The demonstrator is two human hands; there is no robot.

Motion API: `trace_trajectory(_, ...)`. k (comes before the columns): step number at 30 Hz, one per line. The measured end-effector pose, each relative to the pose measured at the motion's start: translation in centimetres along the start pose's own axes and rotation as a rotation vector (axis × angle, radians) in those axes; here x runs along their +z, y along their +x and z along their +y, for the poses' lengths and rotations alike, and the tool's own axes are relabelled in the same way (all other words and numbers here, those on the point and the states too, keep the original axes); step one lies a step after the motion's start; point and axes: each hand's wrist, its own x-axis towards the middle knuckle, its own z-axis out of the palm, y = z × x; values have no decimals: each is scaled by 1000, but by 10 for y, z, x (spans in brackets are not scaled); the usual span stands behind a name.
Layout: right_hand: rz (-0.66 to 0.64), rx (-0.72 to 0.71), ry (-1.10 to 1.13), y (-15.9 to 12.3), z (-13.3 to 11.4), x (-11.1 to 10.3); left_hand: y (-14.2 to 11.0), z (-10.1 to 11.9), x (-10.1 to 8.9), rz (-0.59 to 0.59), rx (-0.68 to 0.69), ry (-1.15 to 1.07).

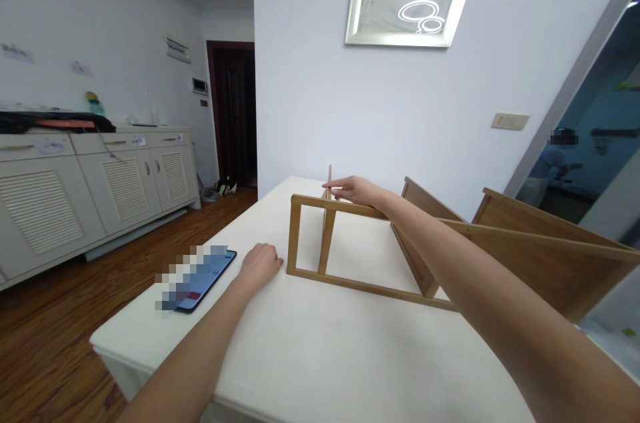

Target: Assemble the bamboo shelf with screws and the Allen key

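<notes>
A wooden shelf frame [350, 284] lies on its side on a white table [350, 349]. My right hand [361, 191] reaches over its upper rail, thumb and fingers closed about the top of a thin upright wooden board [329, 174] at the frame's left part. Below the wrist, the rest of that board is partly hidden by the rail. My left hand [259, 267] rests curled on the table, just left of the frame's end and apart from it. Whatever is inside those fingers, if anything, is hidden. Left of this hand lies a phone [210, 281], partly blurred out.
Wooden panels [545, 263] of the same piece extend to the right, under and behind my right forearm. A wall [310, 109] stands behind the table. White cabinets [120, 176] line the left side. Another person [553, 163] shows through the opening at right.
</notes>
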Motion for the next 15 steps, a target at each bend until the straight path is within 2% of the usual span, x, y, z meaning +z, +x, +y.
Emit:
trace_trajectory(5, 4, 6, -3, 2, 2, 1, -1, 2, 1, 20, 27, -8)
trace_trajectory(9, -5, 12, 4, 2, 3, 1, 0, 3, -3, 101, 32, -31)
trace_trajectory(15, -8, 17, -13, 0, -1, 0, -1, 1, -9, 196, -108, -220)
